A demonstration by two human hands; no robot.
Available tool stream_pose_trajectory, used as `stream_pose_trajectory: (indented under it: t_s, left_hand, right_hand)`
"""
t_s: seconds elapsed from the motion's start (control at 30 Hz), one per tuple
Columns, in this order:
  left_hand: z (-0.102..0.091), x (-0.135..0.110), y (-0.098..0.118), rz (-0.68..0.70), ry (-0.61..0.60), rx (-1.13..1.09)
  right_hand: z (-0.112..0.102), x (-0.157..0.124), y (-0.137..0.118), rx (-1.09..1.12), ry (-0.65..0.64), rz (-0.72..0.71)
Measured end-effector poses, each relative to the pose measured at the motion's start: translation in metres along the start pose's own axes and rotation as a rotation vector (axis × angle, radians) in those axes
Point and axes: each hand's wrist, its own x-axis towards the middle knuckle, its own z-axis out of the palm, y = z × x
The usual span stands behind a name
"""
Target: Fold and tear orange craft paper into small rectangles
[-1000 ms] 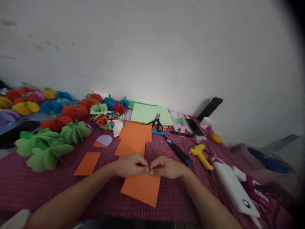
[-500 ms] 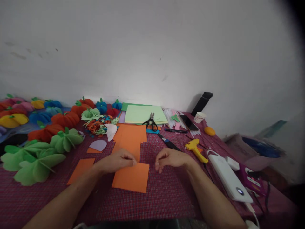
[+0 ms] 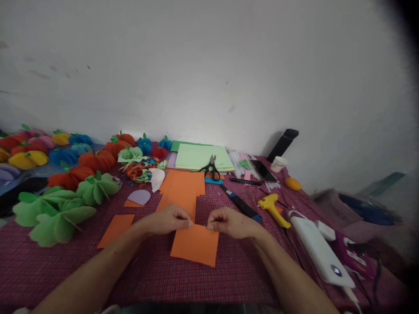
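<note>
A sheet of orange paper [image 3: 194, 247] is held by its far edge above the checked tablecloth. My left hand [image 3: 170, 219] pinches that edge near its middle, thumb and fingers pressed together. At the far right corner my right hand [image 3: 229, 221] also pinches the sheet. Beyond the hands lie more orange sheets [image 3: 181, 187] in an overlapping pile. Another orange piece [image 3: 116, 230] rests flat to the left of my left forearm. A lilac rounded paper [image 3: 139, 197] lies on an orange scrap farther back.
Several paper pumpkins [image 3: 98, 161] crowd the left side. Black scissors [image 3: 212, 168] lie on light green sheets [image 3: 203, 156]. To the right are a utility knife [image 3: 242, 205], a yellow glue gun [image 3: 274, 210], a white power bank [image 3: 319, 250] and a purple power strip [image 3: 353, 257].
My right hand has moved left and taken hold of the orange sheet's corner. The sheet and my left hand have shifted right. The camera view has turned slightly left.
</note>
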Motion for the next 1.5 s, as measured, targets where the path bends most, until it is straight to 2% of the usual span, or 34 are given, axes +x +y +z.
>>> stream_pose_trajectory:
  t_s: [0.17,0.23,0.33,0.47,0.53,0.63,0.73,0.83,0.9,1.03,1.1,1.17,1.27,1.33,1.5]
  left_hand:
    - [-0.016,-0.006,-0.002,-0.029,0.072,-0.016]
    - [-0.021,-0.006,-0.007,-0.043,0.171,0.013]
    - [-0.027,-0.003,-0.017,-0.049,0.400,0.061]
    - [-0.024,0.003,-0.022,-0.051,0.627,0.136]
    - [-0.019,0.005,-0.019,-0.020,0.690,0.206]
    - [-0.007,0.004,-0.011,0.109,0.739,0.323]
    - [0.008,0.001,-0.004,0.239,0.685,0.443]
    - [0.024,-0.001,0.001,0.336,0.568,0.561]
    - [0.034,-0.002,0.004,0.394,0.485,0.616]
    - [0.050,-0.001,0.007,0.484,0.360,0.692]
    - [0.056,0.000,0.008,0.519,0.314,0.713]
    - [0.061,0.002,0.007,0.534,0.286,0.727]
    - [0.065,0.005,0.004,0.525,0.276,0.754]
    - [0.066,0.007,0.001,0.521,0.273,0.774]
    - [0.069,0.011,-0.006,0.488,0.281,0.781]
  right_hand:
    - [-0.017,-0.009,-0.002,0.040,-0.002,0.025]
    - [-0.019,-0.008,0.002,0.093,0.050,0.042]
    - [-0.018,-0.004,0.008,0.211,0.219,0.117]
    - [-0.005,-0.008,0.012,0.296,0.408,0.246]
    - [0.007,-0.017,0.013,0.284,0.496,0.275]
    - [0.029,-0.033,0.017,0.206,0.592,0.325]
    - [0.049,-0.046,0.021,0.127,0.617,0.382]
    - [0.057,-0.054,0.019,-0.030,0.583,0.391]
    - [0.053,-0.059,0.016,-0.222,0.627,0.375]
    - [0.032,-0.065,0.009,-0.603,0.836,0.352]
    - [0.024,-0.065,0.008,-0.737,0.917,0.328]
    - [0.023,-0.062,0.007,-0.833,0.935,0.253]
    - [0.031,-0.051,0.010,-0.900,0.801,0.054]
    - [0.038,-0.041,0.014,-0.921,0.679,-0.025]
    - [0.040,-0.023,0.030,-0.960,0.432,0.001]
